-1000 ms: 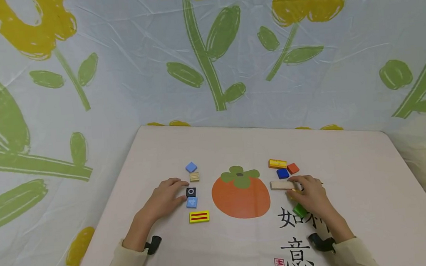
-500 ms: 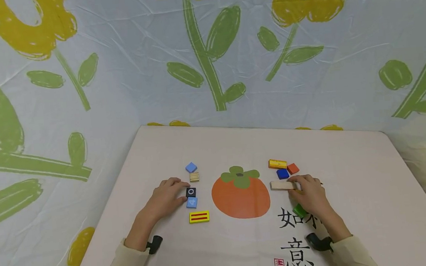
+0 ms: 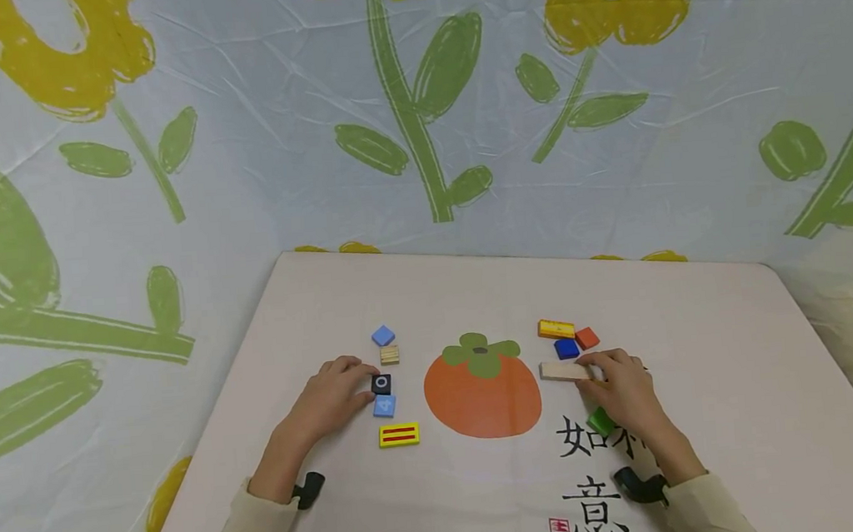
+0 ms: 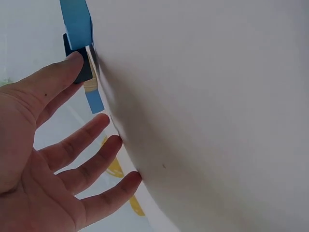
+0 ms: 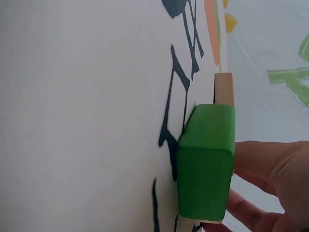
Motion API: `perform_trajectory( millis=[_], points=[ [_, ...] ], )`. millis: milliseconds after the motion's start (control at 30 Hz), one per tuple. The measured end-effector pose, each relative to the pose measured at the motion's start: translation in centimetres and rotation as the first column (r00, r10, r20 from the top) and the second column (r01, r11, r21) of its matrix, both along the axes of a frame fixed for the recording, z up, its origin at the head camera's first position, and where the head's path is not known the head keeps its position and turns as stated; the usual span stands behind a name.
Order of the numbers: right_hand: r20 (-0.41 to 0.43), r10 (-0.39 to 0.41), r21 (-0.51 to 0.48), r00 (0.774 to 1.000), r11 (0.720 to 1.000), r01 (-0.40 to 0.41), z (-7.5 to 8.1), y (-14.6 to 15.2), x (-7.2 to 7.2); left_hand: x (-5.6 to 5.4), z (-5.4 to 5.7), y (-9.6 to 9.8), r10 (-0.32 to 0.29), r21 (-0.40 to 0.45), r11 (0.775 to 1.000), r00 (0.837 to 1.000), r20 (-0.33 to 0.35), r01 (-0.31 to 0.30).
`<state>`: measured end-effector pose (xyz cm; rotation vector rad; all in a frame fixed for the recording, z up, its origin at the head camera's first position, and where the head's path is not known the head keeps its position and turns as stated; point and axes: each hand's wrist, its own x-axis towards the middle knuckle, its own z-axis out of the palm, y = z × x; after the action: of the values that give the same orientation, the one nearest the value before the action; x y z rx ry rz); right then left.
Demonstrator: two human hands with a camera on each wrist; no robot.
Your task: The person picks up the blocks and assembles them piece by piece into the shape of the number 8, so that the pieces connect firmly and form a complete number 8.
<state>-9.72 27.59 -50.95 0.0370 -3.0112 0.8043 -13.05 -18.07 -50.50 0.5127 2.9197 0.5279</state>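
We pinched the black tile [image 3: 382, 384] with our left hand [image 3: 329, 400] and the plank [image 3: 559, 371] with our right hand [image 3: 622, 386], both barely shifted from earlier, seemingly gripped but unlifted.

head: high, facing forward-down across persimmon print [image 3: 483, 395] | left wrist: low, left of print, sharing black ring-marked tile [image 3: 381, 385] with head | right wrist: close, right of print, sharing green block [image 3: 601, 422]

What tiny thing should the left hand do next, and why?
Maybe the left hand should gently lift the black square block with a white ring: the hand pinches it, and sliding might bump the light-blue square block right beside it.
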Motion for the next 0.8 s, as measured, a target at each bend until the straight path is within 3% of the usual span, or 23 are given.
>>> perform_trajectory(
  millis=[367, 567, 800],
  points=[
    [-0.156, 0.07, -0.058, 0.985, 0.995, -0.08, 0.7, -1.0, -0.4, -0.8, 0.7, 0.6, -0.013, 0.051, 0.999, 0.998, -0.066, 0.017],
    [-0.217, 0.147, -0.08, 0.965, 0.983, -0.168, 1.2, -2.9, -1.4, -2.6, 1.1, 1.9, -0.082, 0.079, 0.993, 0.992, -0.095, 0.09],
    [-0.214, 0.183, -0.135, 0.959, 0.967, -0.215, 1.0, -5.1, -2.5, -4.9, 1.7, 4.4, -0.137, 0.185, 0.973, 0.99, -0.033, 0.14]
  ],
)
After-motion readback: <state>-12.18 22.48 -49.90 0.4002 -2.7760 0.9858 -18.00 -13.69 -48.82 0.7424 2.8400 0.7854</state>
